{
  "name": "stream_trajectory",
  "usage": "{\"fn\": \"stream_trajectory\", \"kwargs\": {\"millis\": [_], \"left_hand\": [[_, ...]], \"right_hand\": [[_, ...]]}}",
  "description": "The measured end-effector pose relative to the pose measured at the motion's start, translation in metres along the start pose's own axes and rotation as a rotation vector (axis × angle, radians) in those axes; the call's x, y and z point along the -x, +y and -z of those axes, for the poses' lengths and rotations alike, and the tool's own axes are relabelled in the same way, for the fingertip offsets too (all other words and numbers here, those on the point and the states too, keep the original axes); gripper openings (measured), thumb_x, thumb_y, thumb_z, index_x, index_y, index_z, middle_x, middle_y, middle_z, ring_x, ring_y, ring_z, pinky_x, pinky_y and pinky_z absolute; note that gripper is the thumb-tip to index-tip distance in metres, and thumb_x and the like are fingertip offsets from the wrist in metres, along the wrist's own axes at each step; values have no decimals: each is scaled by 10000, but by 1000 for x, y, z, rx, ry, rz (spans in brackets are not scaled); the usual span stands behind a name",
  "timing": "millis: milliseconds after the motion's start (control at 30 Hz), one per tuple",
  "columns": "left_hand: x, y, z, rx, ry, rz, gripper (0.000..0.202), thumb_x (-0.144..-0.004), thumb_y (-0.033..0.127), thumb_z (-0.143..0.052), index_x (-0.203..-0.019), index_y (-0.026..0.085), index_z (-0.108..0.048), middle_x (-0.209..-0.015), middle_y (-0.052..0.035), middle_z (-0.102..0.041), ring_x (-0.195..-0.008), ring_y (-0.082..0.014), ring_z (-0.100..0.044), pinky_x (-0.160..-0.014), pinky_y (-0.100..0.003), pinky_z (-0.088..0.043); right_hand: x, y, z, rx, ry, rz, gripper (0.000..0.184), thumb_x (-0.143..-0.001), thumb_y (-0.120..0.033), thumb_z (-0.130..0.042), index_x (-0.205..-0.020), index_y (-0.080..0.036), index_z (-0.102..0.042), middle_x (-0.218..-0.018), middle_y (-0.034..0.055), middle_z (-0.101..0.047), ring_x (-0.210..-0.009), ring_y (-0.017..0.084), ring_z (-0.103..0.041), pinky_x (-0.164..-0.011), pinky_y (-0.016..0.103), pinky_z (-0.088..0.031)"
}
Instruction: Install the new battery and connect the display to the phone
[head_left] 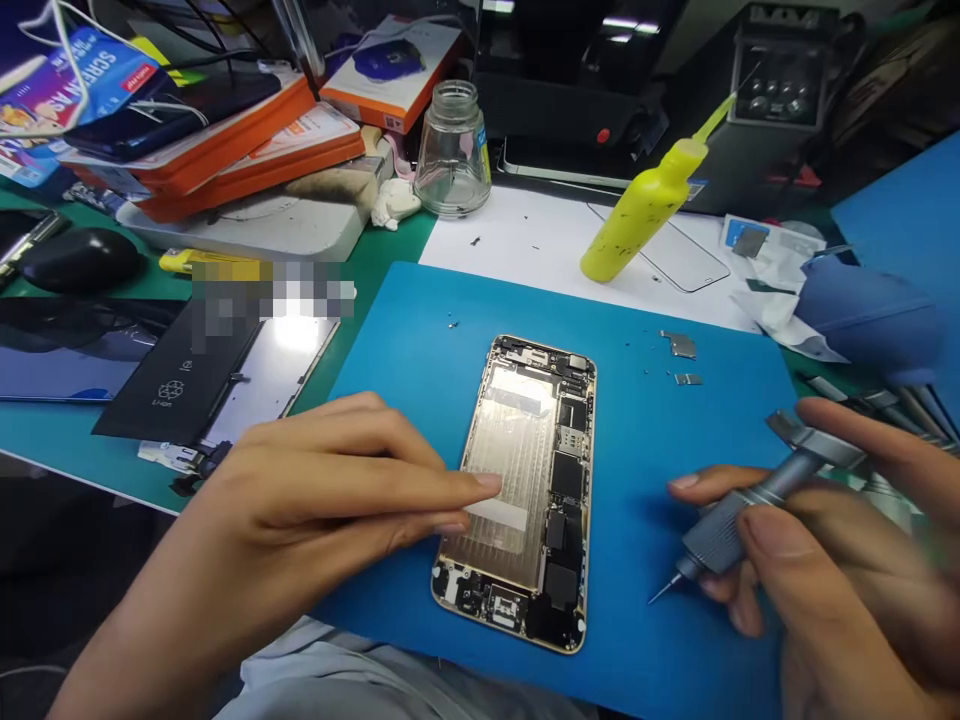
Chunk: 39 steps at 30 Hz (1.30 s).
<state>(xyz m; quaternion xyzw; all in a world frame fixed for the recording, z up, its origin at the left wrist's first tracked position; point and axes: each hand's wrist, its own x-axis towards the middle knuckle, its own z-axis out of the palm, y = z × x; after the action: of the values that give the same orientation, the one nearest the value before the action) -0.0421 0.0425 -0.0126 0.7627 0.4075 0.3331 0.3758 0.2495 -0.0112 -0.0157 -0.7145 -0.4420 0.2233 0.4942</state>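
An opened phone body (517, 450) lies on the blue mat, its bare metal battery bay and circuit parts facing up. My left hand (352, 480) reaches over the phone's left edge, thumb and fingers closed together. A pale adhesive strip (501, 515) shows between those fingertips, lying across the lower bay; a second strip (519, 393) sits near the top of it. To the right of the phone, my right hand (810, 560) holds a grey precision screwdriver (720, 530) with its thin bit pointing down left, apart from the phone.
Small metal plates (681, 346) and tiny screws (452, 324) lie on the blue mat (405, 300). Behind stand a yellow bottle (637, 215) and a glass jar (454, 160). A black battery (176, 375) and a screen part (277, 370) lie left; a blue air blower (870, 310) sits right.
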Motion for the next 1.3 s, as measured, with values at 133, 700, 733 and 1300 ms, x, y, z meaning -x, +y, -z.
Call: {"fn": "stream_trajectory", "kwargs": {"millis": [133, 700, 733, 1300], "left_hand": [[0, 3, -1, -63, 59, 32, 368, -1155, 319, -707, -1410, 569, -799, -1046, 97, -854, -994, -131, -802, -820, -233, -641], [18, 4, -18, -213, 393, 1, 431, -1211, 236, -379, -783, 243, -330, -703, 28, -342, -622, -156, -361, -574, -346, -298], [19, 5, -19, -242, 404, 15, 415, -1211, 236, -380, -797, 248, -359, -714, 31, -364, -622, -153, -376, -568, -339, -308], [-39, 8, 28, -591, 216, -25, 254, -1139, 485, -690, -1185, 353, -903, -1126, -8, -815, -979, -177, -757, -858, -284, -562]], "right_hand": [[5, -2, -5, -52, 17, 56, 538, -972, -539, -888, -1482, -427, -759, -980, 46, -814, -655, 198, -684, -427, 299, -472], [2, 0, 4, -139, -132, 140, 443, -1087, -526, -771, -1507, -398, -715, -1023, 27, -824, -623, 116, -674, -491, 165, -545], [3, 1, 5, -139, -134, 138, 449, -1086, -537, -768, -1509, -398, -713, -1024, 27, -820, -621, 118, -677, -486, 167, -542], [-1, 16, 7, -135, -153, 154, 481, -1078, -665, -724, -1506, -447, -708, -1031, 14, -817, -658, 147, -737, -550, 181, -634]]}}
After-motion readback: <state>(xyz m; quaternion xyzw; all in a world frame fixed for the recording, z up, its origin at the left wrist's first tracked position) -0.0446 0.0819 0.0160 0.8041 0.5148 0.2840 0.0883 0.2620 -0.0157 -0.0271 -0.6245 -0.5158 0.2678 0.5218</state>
